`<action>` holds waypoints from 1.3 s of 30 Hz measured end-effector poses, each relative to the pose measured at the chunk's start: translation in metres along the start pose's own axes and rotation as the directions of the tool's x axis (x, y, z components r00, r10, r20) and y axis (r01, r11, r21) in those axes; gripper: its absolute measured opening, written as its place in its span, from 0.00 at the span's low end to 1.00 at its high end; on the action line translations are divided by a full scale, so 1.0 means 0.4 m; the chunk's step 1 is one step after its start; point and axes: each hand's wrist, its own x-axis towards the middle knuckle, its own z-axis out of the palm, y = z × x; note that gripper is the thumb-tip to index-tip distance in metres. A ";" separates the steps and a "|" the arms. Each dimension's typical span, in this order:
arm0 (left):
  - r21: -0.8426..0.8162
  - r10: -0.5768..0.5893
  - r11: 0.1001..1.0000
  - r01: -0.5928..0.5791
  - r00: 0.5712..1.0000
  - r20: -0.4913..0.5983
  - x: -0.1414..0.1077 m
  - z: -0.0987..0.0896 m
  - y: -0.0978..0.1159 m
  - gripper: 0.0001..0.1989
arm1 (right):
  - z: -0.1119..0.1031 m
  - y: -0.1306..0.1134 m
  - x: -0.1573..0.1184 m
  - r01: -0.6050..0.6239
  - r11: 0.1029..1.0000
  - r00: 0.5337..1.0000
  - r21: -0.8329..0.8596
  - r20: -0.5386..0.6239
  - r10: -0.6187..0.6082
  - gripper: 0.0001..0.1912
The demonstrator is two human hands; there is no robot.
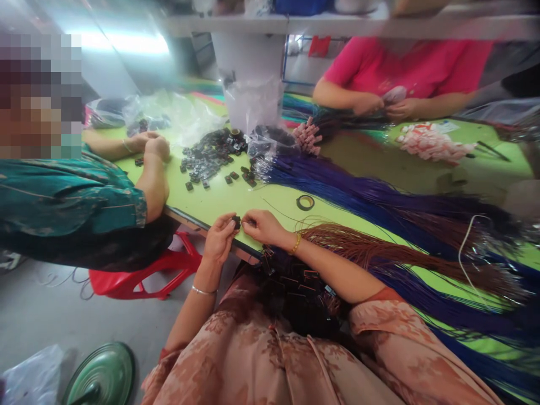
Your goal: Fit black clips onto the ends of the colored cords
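My left hand [219,239] holds a small black plastic connector housing [237,221] between thumb and fingers, just past the table's near edge. Close beside it, my right hand [268,228] is closed in a pinch on what looks like the end of a thin wire, mostly hidden by the fingers. Brown wires [358,242] lie fanned on the table by my right forearm. More black connector pieces [295,292] with short wires rest in my lap. A loose pile of black housings [206,160] is spread farther back on the green table [274,199].
A roll of black tape [305,202] lies beyond my right hand. Long blue and purple wire bundles [329,188] cross the table to the right. A co-worker's hands [154,146] are at left; another person in pink [405,73] sits opposite, near pale pink pieces [434,143]. A red stool [147,275] stands left.
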 end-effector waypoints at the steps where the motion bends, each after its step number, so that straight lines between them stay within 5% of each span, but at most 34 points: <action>1: 0.000 0.010 1.000 -0.010 1.000 -0.002 0.000 0.001 -0.002 0.18 | 0.003 0.000 0.000 -0.018 1.000 1.000 0.011 -0.006 0.018 0.06; 11: 0.073 0.189 0.980 -0.183 0.978 -0.083 -0.011 0.032 -0.029 0.16 | 0.023 0.005 -0.002 -0.067 0.990 0.996 0.126 -0.043 0.073 0.08; 23: 0.079 0.145 0.987 -0.138 0.986 -0.082 -0.023 0.037 -0.036 0.15 | 0.007 0.003 -0.003 -0.051 0.986 0.998 -0.157 0.016 0.054 0.08; 27: 0.011 0.060 0.998 -0.060 0.995 -0.076 -0.021 0.023 -0.029 0.15 | -0.023 0.034 0.014 -0.189 0.946 0.982 -0.263 -0.076 0.175 0.10; 30: -0.017 -0.009 1.000 0.008 0.998 -0.055 -0.015 0.016 -0.034 0.17 | -0.026 0.062 0.021 -0.266 0.882 0.960 -0.389 -0.025 0.279 0.07; 35: -0.034 -0.031 0.999 0.029 0.999 -0.037 -0.014 0.018 -0.044 0.19 | -0.003 0.075 0.018 -0.196 0.861 0.960 -0.468 0.085 0.265 0.07; 39: -0.049 -0.040 0.998 0.038 0.998 -0.045 -0.017 0.018 -0.044 0.17 | -0.002 0.070 0.014 -0.185 0.892 0.973 -0.413 0.048 0.224 0.08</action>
